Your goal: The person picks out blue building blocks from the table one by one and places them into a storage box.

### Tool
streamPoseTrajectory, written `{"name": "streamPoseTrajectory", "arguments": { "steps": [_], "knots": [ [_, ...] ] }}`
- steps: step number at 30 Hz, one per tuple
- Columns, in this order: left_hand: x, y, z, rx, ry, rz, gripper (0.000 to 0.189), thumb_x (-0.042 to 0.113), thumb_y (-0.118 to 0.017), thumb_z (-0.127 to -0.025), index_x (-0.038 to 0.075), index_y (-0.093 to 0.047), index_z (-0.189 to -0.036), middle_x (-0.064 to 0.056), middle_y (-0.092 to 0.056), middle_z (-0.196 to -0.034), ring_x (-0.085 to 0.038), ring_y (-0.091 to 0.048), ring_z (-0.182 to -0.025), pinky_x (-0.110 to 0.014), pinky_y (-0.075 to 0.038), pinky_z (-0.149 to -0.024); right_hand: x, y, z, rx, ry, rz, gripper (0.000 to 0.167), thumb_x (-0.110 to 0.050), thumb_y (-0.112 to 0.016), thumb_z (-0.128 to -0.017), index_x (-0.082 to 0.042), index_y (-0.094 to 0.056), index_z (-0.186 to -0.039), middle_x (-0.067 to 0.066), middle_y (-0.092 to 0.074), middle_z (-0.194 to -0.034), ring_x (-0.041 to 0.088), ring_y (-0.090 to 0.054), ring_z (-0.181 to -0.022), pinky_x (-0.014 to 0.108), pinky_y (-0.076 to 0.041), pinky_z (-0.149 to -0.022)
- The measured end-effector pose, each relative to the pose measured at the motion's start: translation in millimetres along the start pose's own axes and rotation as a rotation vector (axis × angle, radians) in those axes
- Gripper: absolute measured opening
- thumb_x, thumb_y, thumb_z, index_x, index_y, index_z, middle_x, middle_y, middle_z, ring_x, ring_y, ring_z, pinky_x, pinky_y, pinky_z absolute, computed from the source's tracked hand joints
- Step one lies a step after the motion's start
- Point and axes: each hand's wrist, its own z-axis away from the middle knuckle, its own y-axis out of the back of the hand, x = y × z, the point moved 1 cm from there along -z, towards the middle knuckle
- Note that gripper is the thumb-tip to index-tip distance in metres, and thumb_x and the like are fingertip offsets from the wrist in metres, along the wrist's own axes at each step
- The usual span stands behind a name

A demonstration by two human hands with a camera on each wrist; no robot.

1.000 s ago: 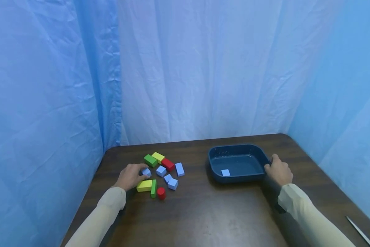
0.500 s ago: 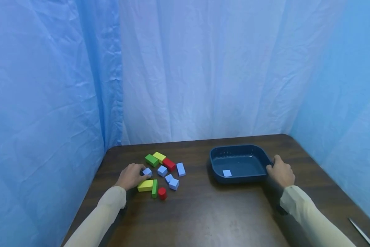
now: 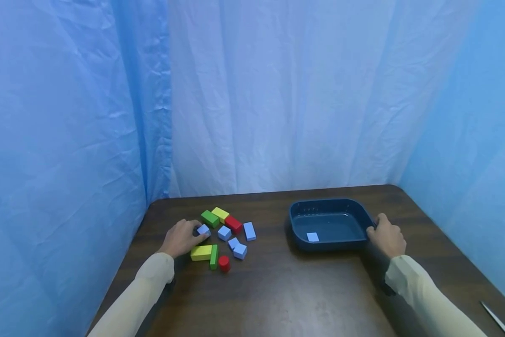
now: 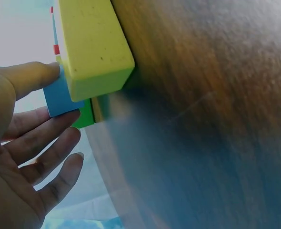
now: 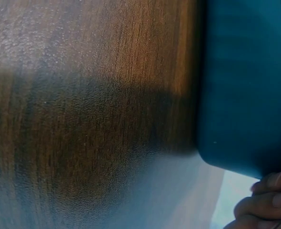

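Note:
My left hand (image 3: 180,238) pinches a small blue block (image 3: 203,230) at the left of the table. In the left wrist view, the thumb lies on one side of the blue block (image 4: 58,101) and fingertips touch the other; the remaining fingers are bent loosely. A yellow block (image 4: 93,52) partly covers it there. At the right, my right hand (image 3: 388,238) grips the right edge of a dark blue tray (image 3: 336,245). Only curled fingers (image 5: 264,206) at the tray's corner show in the right wrist view. One light blue flat-looking block (image 3: 312,237) lies inside the tray.
Several blue blocks, including one by the red block (image 3: 233,224), lie right of my left hand. Green blocks (image 3: 210,218), yellow blocks (image 3: 201,253) and a red cylinder (image 3: 224,263) surround them. A thin pale stick (image 3: 496,319) lies at the right edge. Blue curtains (image 3: 277,93) enclose the table.
The pinched blue block has shifted slightly away from the near yellow block with my left hand. My right hand stays at the tray. The whole head view has drifted a little.

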Motion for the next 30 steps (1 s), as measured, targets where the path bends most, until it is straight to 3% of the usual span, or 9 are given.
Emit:
{"name": "streamPoseTrajectory", "arguments": {
  "steps": [12,30],
  "knots": [
    [17.7,-1.4,-4.0,0.025,-0.065,-0.018,0.053,0.043,-0.081,-0.089,0.005,-0.072,-0.125,-0.007,-0.069,-0.101,-0.022,-0.058,-0.088,-0.046,-0.056,-0.083,-1.8,4.1,3.3,0.011,0.011,-0.002,0.021,-0.017,-0.049,-0.097,0.001,-0.046,-0.107,0.02,-0.055,-0.085,0.037,-0.054,-0.072,0.051,-0.041,-0.063],
    [41.3,-3.8,-6.8,0.036,-0.095,-0.016,0.053,0.044,-0.08,-0.089,0.008,-0.072,-0.126,-0.008,-0.072,-0.115,-0.025,-0.064,-0.103,-0.049,-0.055,-0.091,-2.0,3.2,3.3,0.002,0.02,0.004,0.021,-0.018,-0.05,-0.097,0.001,-0.045,-0.107,0.02,-0.055,-0.084,0.036,-0.054,-0.072,0.049,-0.041,-0.062]
  ]
}}
